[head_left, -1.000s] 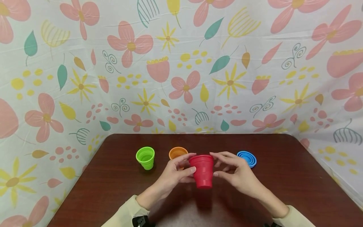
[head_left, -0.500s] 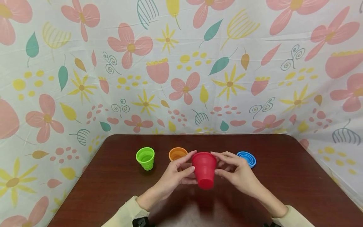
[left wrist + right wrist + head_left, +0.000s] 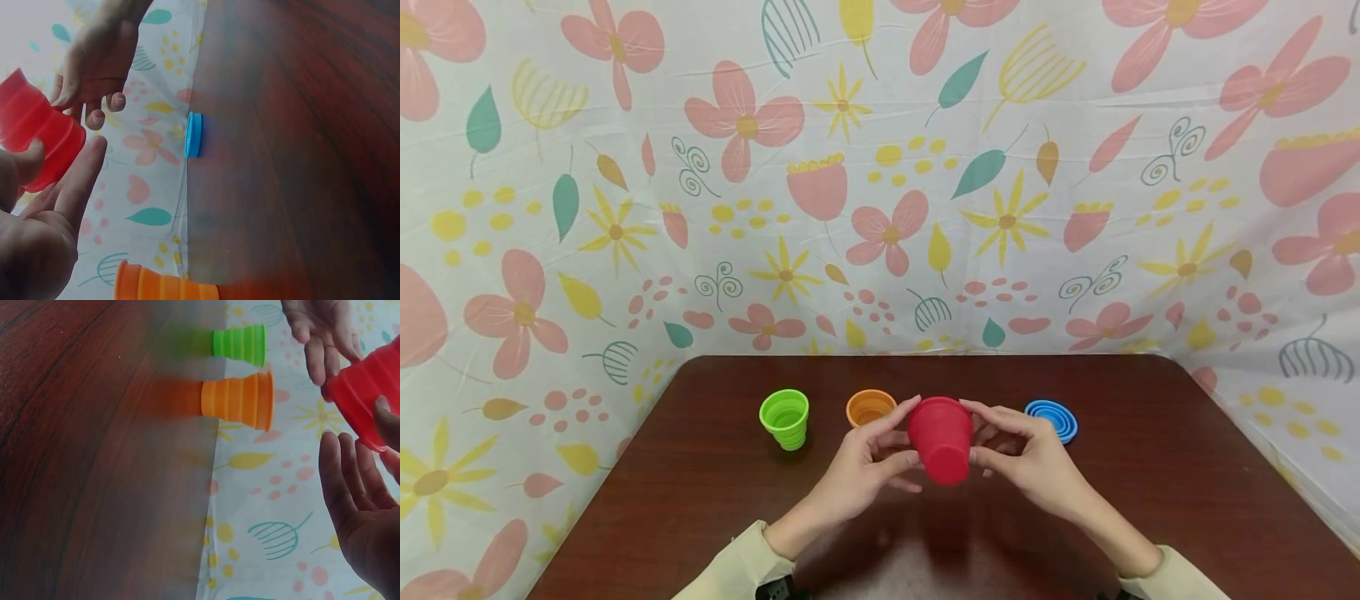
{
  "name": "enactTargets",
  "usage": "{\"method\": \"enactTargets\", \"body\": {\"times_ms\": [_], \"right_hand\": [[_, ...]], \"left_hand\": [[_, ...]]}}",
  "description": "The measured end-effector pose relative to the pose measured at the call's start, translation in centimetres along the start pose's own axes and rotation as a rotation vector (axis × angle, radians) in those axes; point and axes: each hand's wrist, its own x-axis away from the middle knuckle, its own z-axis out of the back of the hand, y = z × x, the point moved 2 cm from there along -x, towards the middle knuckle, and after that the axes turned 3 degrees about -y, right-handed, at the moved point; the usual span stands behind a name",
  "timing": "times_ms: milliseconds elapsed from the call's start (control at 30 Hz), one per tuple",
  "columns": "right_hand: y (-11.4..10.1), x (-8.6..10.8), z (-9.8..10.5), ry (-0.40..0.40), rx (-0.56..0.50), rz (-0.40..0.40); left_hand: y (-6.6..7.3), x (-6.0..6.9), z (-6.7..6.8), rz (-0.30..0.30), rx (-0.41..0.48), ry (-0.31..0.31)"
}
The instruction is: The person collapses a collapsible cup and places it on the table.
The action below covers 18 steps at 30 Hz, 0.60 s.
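Both hands hold a red collapsible cup (image 3: 942, 437) above the table, its base tipped toward me and its rim away. My left hand (image 3: 865, 467) grips its left side between thumb and fingers. On the cup's right side, my right hand (image 3: 1033, 458) pinches it with thumb and forefinger. The left wrist view shows the red cup (image 3: 44, 134) extended, with stepped rings, and a thumb laid on its wall. Behind the left hand stands an orange cup (image 3: 871, 404), partly hidden in the head view. In the right wrist view the orange cup (image 3: 237, 401) is extended.
An extended green cup (image 3: 786, 417) stands at the left of the dark wooden table (image 3: 700, 500). To the right lies a blue cup (image 3: 1052, 419), folded flat. A flowered cloth (image 3: 880, 167) hangs behind the table.
The red cup has tilted so its base turns toward me, and it has risen slightly. Both hands have kept their hold. The other cups have not moved.
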Motion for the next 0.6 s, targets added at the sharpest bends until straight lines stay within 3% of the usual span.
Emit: {"method": "enactTargets", "body": {"times_ms": [200,433,600], "right_hand": [[0.09,0.05,-0.14,-0.008,-0.020,-0.008],[-0.22,0.07,-0.19,-0.022,-0.052,-0.023],[-0.45,0.09,-0.24,-0.043,-0.073,-0.049]], "left_hand": [[0.09,0.01,0.08,-0.070,-0.169,0.018],[0.26,-0.08,0.32,-0.168,-0.372,0.094],[0.33,-0.02,0.43,-0.176,-0.377,0.120]]}}
